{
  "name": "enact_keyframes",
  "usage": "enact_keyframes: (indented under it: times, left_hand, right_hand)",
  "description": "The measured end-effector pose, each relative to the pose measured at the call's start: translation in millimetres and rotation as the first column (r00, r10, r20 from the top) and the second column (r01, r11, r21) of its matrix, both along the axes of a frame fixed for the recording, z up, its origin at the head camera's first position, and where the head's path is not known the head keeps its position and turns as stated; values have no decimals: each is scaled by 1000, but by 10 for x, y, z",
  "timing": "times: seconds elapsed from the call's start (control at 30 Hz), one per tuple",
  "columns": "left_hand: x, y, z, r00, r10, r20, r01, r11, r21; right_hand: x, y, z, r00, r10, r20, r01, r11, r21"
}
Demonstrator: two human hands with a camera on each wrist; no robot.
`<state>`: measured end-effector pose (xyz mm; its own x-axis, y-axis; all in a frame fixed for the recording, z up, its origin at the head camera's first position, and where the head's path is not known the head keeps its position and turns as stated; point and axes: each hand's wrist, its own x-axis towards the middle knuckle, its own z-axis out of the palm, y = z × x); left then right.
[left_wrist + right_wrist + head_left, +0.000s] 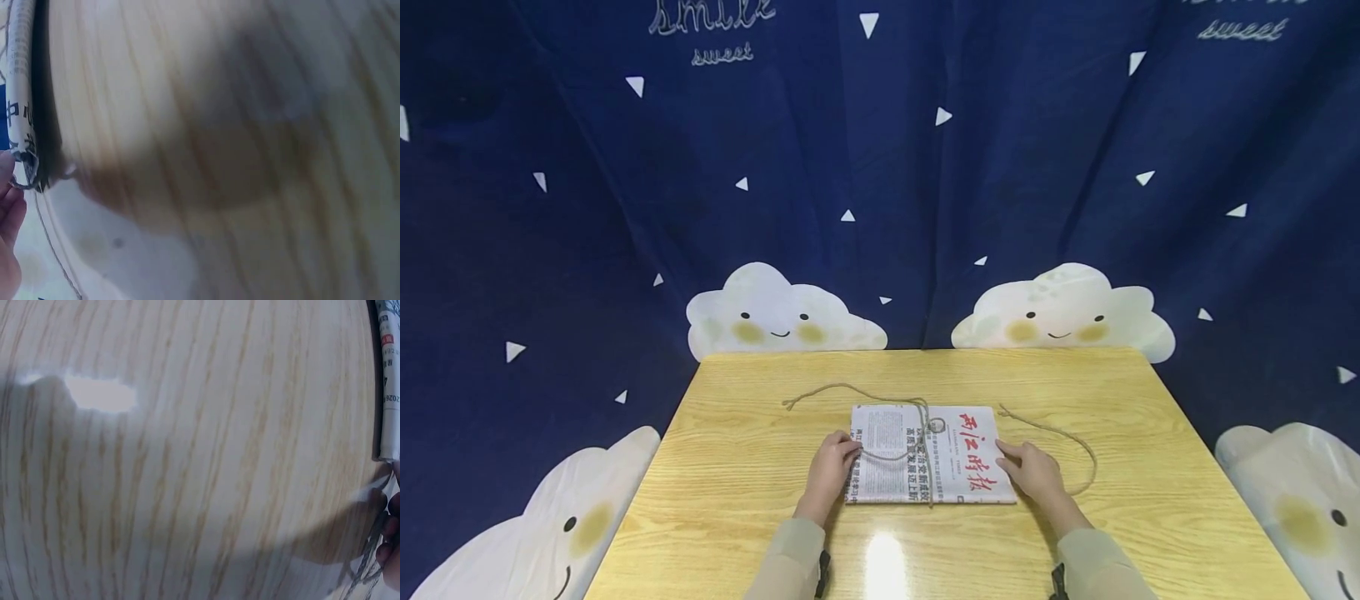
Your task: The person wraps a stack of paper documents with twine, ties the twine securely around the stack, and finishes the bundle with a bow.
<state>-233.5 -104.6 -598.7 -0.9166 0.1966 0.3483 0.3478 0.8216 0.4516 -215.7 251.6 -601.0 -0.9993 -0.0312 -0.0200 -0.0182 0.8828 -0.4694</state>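
A folded newspaper bundle with red and black print lies flat on the table, its near edge thick in both wrist views. Brown twine runs down across its front and forms a small loop near the top middle. Another strand curves left towards my left hand, which grips the bundle's left edge, with twine right at the fingertips. My right hand pinches the opposite edge, thumb on top. In the right wrist view, twine strands pass beside its fingers.
One loose twine end lies on the wooden table beyond the bundle's upper left. The other length arcs over the table right of the right hand. A dark blue curtain with clouds hangs behind the table.
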Motion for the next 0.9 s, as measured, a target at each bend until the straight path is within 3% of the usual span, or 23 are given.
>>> enact_keyframes:
  times: [0.23, 0.43, 0.67, 0.8, 0.9]
  left_hand:
    - [-14, 96, -48, 997, -17, -69, 19, 999, 33]
    - [18, 128, -78, 1000, 0, 3, -1, 1000, 25]
    - [80, 82, -82, 998, -57, 41, 57, 998, -13]
    - [94, 60, -77, 995, -83, 63, 85, 996, -30]
    - [95, 59, -87, 994, -78, 76, 81, 996, -31]
  right_hand:
    - [8, -7, 1, 1000, -7, -13, 7, 1000, 17]
    - [6, -4, -7, 1000, -12, -4, 12, 1000, 29]
    - [4, -26, -6, 1000, -6, -12, 7, 998, 57]
    - [10, -51, 9, 995, 13, -97, -1, 993, 117]
    - [-32, -109, 44, 980, 35, -196, -10, 992, 123]
